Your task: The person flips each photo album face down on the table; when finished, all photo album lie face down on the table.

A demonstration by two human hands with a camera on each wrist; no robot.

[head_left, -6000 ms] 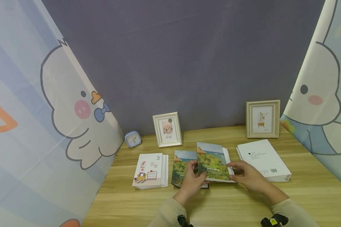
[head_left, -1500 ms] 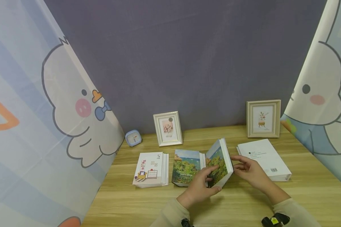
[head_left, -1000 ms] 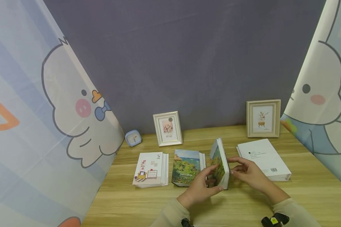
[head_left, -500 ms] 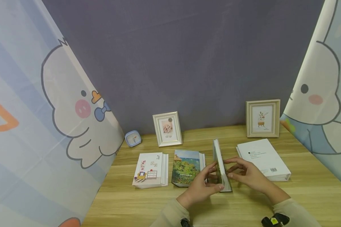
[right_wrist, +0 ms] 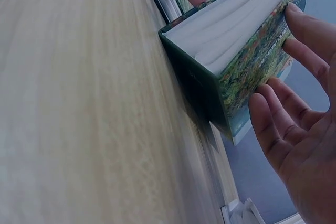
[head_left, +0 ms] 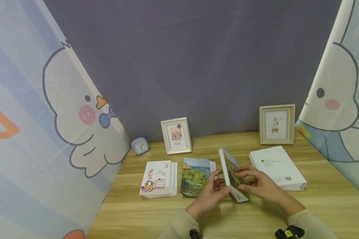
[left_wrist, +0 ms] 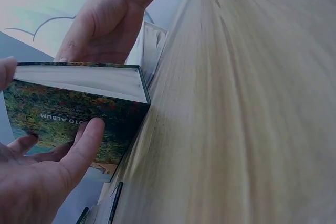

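A photo album (head_left: 231, 166) with a painted green seaside cover stands on its spine between both hands, tilted, its white page edges facing up. My left hand (head_left: 207, 196) holds it from the left, thumb at the upper page edge and fingers against the left cover. In the left wrist view, those fingertips (left_wrist: 94, 129) lie on the printed cover (left_wrist: 63, 106). On the other side, my right hand (head_left: 261, 186) touches the right cover with thumb and fingertips, also seen by the right wrist view, where the fingers (right_wrist: 268, 106) are lightly bent.
A similar photo album (head_left: 195, 176) lies just left of the held one. Farther left is a white illustrated album (head_left: 155, 179); a thick white album (head_left: 276, 166) lies right. Two picture frames (head_left: 176, 136) and a blue clock (head_left: 140, 146) stand along the back of the wooden table (head_left: 131, 215).
The album was cover-up in both hands, then stood on its spine. Its upper edge has since swung left, bringing the right cover into view. The right fingertips now lie on that cover.
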